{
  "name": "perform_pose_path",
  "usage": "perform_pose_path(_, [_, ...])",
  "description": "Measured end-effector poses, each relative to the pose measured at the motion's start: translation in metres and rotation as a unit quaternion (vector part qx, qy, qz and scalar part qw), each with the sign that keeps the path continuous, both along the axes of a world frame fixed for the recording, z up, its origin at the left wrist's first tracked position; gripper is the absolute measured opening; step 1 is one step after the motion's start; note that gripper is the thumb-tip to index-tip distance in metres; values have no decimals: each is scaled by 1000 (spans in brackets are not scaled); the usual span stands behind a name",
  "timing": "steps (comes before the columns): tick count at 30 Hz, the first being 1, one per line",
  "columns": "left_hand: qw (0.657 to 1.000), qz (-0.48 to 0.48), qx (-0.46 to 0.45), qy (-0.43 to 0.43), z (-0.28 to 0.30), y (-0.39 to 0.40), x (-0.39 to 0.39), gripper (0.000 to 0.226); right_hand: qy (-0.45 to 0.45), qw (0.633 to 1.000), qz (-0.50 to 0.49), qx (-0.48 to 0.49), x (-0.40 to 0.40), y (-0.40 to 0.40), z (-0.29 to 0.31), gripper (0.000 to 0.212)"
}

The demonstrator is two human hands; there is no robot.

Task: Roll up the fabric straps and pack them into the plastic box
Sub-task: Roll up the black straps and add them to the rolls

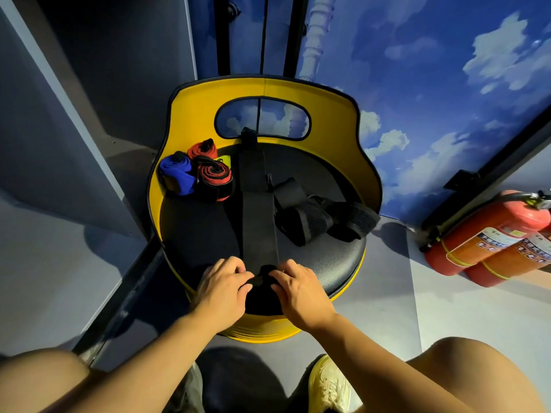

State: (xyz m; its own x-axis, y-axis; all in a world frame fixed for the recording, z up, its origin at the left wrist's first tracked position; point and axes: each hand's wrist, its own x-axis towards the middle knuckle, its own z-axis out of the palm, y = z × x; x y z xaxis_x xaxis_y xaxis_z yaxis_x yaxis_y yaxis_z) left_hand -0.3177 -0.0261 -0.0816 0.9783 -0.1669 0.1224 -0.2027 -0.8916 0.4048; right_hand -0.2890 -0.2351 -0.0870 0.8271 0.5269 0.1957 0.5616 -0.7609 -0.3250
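Two hands (222,289) (301,290) on one black strap (258,216); three rolled straps (195,174)

Yellow barrel-style seat (190,114) with black cushion (196,231), oval cutout in its backrest. 2 red fire extinguishers (489,236) lie on the grey floor (447,308) at right, side by side. Blue cloud-print wall (432,84) behind. Pale sneaker (328,383) at bottom.

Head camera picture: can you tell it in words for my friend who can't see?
Two hands, left hand and right hand, pinch the near end of a long black strap laid flat across a round black seat with a yellow back. Rolled blue and red straps sit at the seat's far left.
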Motion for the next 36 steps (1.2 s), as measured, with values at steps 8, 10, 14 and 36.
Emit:
perform_pose_path(8, [984,95,-139,53,4,-3,16,9,41,992,-98,70,9,12,6,16])
perform_pose_path(10, [985,100,-136,37,4,-3,17,12,25,992,-105,68,10,14,3,14])
perform_pose_path(14, [990,76,-116,-11,5,-2,17,10,1,995,-78,62,12,11,-4,26])
perform_pose_path(36, [955,171,-199,141,9,-6,24,27,120,975,-143,122,8,9,12,21])
